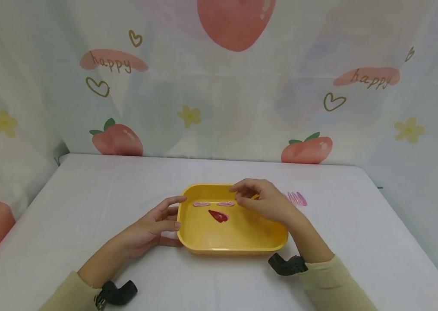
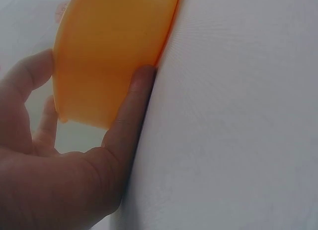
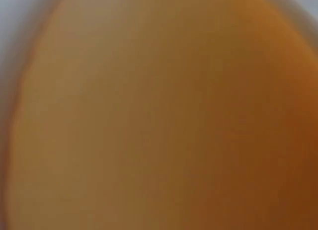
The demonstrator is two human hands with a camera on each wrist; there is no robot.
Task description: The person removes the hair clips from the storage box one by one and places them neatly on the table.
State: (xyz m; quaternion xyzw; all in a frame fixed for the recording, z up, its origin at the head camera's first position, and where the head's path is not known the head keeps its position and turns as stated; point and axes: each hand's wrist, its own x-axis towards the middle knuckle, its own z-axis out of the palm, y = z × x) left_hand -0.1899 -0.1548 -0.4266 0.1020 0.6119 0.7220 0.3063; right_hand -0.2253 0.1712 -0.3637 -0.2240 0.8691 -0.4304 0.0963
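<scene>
Your left hand [image 1: 150, 229] is spread well open, fingertips resting against the left end of a smooth, round-cornered yellow tray [image 1: 230, 250], which looks like plastic, on the white-clothed counter [image 1: 86, 207]. Inside lie a slim left pink clip [image 1: 201, 204], a glossy red teardrop clip [image 1: 217, 216], then a right pink clip [image 1: 225, 204]. Your right hand [image 1: 263, 201] hovers half open, thumb and index apart, just beside that last clip; contact is hard to judge. More pink clips [image 1: 301, 198] lie on the cloth, partly hidden behind it.
</scene>
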